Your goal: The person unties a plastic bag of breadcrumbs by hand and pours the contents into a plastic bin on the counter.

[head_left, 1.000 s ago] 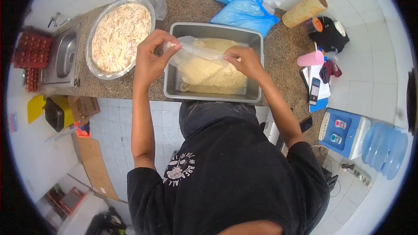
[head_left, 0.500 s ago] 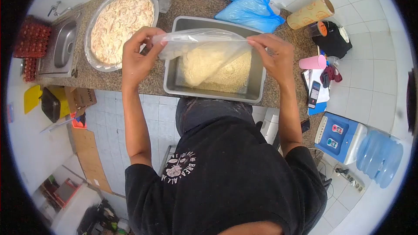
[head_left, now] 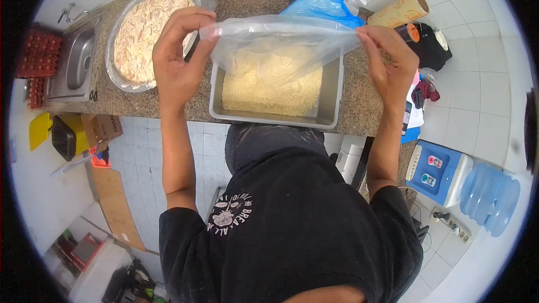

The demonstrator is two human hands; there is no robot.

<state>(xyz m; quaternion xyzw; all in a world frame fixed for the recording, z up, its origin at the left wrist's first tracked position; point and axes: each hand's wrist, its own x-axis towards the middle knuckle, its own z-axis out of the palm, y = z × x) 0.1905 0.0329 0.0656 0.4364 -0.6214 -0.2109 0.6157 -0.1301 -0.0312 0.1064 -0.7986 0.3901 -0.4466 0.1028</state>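
A clear plastic bag (head_left: 281, 32) is stretched between my two hands above a grey rectangular tub (head_left: 269, 119). My left hand (head_left: 182, 53) pinches one upper corner of it, near the tub's far left side. At the opposite corner, my right hand (head_left: 390, 56) grips the plastic beyond the tub's right rim. Pale yellow crumbs (head_left: 269, 95) lie in the tub, the far part seen through the bag. Whether any crumbs are still inside the bag I cannot tell.
A big round basin (head_left: 147, 39) of creamy, battered-looking pieces stands left, beside the sink (head_left: 81, 59). Blue plastic bags (head_left: 325, 3) and a wrap roll (head_left: 400, 10) sit at the back right. A water dispenser (head_left: 438, 171) is at the right, egg trays (head_left: 40, 56) at the far left.
Both hands have risen and moved apart, the right one farther to the right. The bag is spread wider and lifted, and more of the crumbs in the tub show.
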